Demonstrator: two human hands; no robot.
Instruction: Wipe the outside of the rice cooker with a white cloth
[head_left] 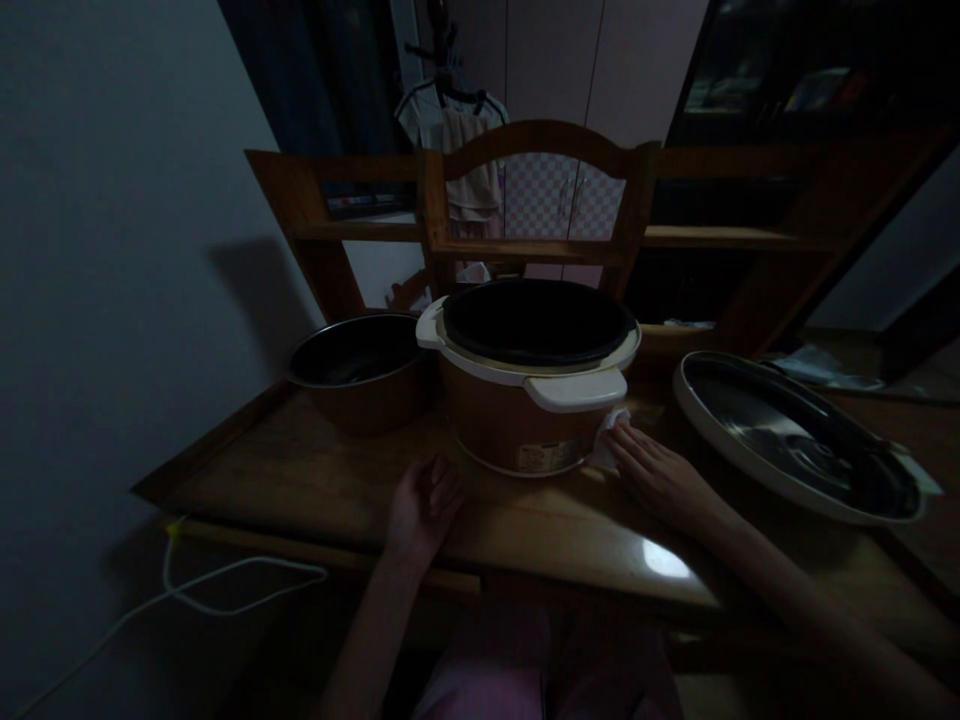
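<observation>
My right grip (654, 472) pinches a tissue (609, 440) against the cooker (510, 412) on the surface (322, 485); my left grip (424, 503), loosely half-open, appears empty. Excess sideways pressure could slide the unbraced cooker.

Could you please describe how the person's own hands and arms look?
Both the left hand and right hand are ungloved. No sleeve covers the visible left forearm or right forearm; no watch or bracelet can be made out in the dim light. Pink clothing shows at the bottom.

Pot (364, 405) left of cooker (495, 425); lid (795, 435) right
</observation>
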